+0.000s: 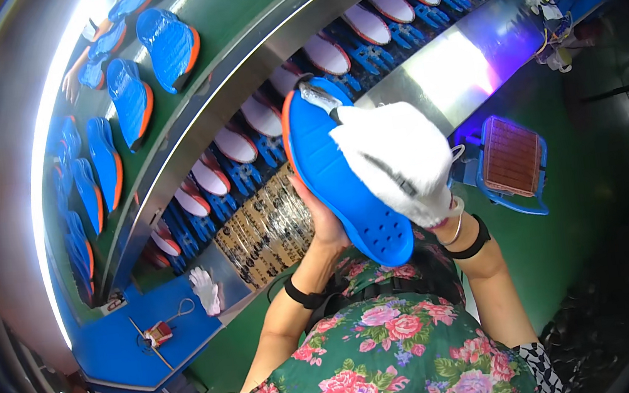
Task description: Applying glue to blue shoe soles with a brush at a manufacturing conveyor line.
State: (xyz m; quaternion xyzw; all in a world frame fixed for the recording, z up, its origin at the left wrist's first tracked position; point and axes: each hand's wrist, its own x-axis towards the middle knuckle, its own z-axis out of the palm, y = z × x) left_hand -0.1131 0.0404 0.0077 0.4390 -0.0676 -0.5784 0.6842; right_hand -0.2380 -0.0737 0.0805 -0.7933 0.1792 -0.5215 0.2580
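Note:
My left hand (321, 217) grips a blue shoe sole (335, 155) with an orange edge by its left side, fingers behind it. The sole is tilted, its narrower end with small holes toward me. Over its right side is my right hand (401, 163), wrapped in thick white fabric with grey smudges, a glove or cloth. From the fabric a narrow tool (321, 98) with a dark tip, brush-like, reaches to the sole's far end. The fabric hides the right fingers, and I cannot tell the tool's exact kind.
Uppers on lasts, pale undersides up (327, 54), line a conveyor in blue holders. More blue soles (130, 99) stand on the green shelf above. A glove (205, 290) lies by the blue table (113, 336); a stool (512, 156) with a brown seat is at right.

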